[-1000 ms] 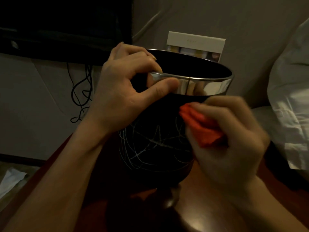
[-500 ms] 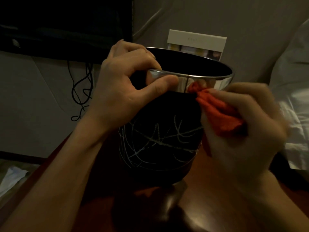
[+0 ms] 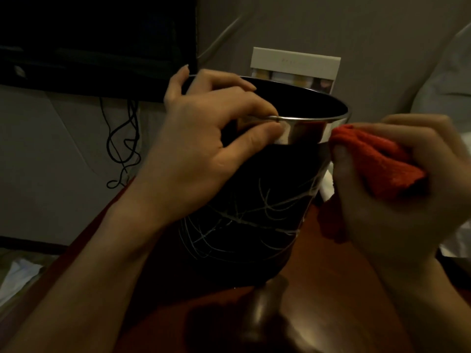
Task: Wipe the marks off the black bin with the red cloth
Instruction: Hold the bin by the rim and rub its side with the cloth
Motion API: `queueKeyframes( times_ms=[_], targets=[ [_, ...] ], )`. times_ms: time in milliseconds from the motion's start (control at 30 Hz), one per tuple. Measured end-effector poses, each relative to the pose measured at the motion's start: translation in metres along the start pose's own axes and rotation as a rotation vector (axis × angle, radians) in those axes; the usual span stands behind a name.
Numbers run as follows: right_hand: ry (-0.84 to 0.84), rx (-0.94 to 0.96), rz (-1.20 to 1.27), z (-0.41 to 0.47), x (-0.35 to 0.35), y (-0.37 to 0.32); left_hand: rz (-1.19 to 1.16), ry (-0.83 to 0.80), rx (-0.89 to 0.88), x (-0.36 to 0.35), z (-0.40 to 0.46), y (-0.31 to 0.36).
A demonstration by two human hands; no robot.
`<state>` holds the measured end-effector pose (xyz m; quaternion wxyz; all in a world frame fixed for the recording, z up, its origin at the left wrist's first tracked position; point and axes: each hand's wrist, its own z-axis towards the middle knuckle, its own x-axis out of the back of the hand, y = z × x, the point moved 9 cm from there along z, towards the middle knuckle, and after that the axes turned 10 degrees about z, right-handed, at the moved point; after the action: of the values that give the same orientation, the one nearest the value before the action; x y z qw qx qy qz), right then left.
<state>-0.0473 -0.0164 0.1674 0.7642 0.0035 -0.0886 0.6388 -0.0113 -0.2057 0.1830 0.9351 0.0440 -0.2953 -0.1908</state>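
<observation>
The black bin (image 3: 257,189) stands on a reddish-brown table, tilted a little to the right, with a shiny metal band around its rim. Several white scribbled marks (image 3: 244,220) cross its front wall. My left hand (image 3: 204,146) pinches the rim on the near left, thumb outside on the metal band and fingers over the edge. My right hand (image 3: 397,197) grips the bunched red cloth (image 3: 377,161) at the bin's right side. The cloth's tip touches the right end of the metal band, above the marks.
The table (image 3: 331,289) runs from under the bin to the lower right. A white box (image 3: 295,64) stands behind the bin. Black cables (image 3: 122,143) hang down the wall at left under a dark screen (image 3: 96,39). White bedding (image 3: 443,98) lies at right.
My right hand has carried the red cloth up and to the right, from the bin's front wall to the right end of the rim. The left hand has kept its hold on the rim.
</observation>
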Motion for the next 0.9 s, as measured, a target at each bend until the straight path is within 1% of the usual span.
queueKeyframes(
  times_ms=[133,267,400,433,567,633,767,900],
  targets=[
    [-0.044,-0.011,-0.006,-0.003,-0.010,-0.008,-0.015,0.025,-0.005,0.003,0.001,-0.006],
    [-0.134,-0.054,0.035,-0.022,-0.039,-0.019,-0.013,0.042,-0.008,0.002,0.001,-0.006],
    [-0.250,-0.031,0.021,-0.046,-0.068,-0.031,-0.017,0.055,-0.014,0.002,0.001,-0.007],
    [-0.244,-0.026,0.017,-0.045,-0.067,-0.031,-0.019,0.058,-0.019,0.002,0.001,-0.007],
    [-0.118,-0.043,0.011,-0.030,-0.046,-0.027,-0.012,0.082,-0.033,0.002,0.002,-0.005],
    [-0.126,-0.052,0.000,-0.033,-0.049,-0.026,-0.013,0.079,-0.039,0.001,0.002,-0.004],
    [-0.213,-0.036,-0.009,-0.043,-0.063,-0.030,-0.017,0.085,-0.051,0.001,0.002,-0.003],
    [-0.097,-0.052,0.000,-0.024,-0.039,-0.023,-0.015,0.089,-0.061,0.001,0.002,-0.003]
  ],
)
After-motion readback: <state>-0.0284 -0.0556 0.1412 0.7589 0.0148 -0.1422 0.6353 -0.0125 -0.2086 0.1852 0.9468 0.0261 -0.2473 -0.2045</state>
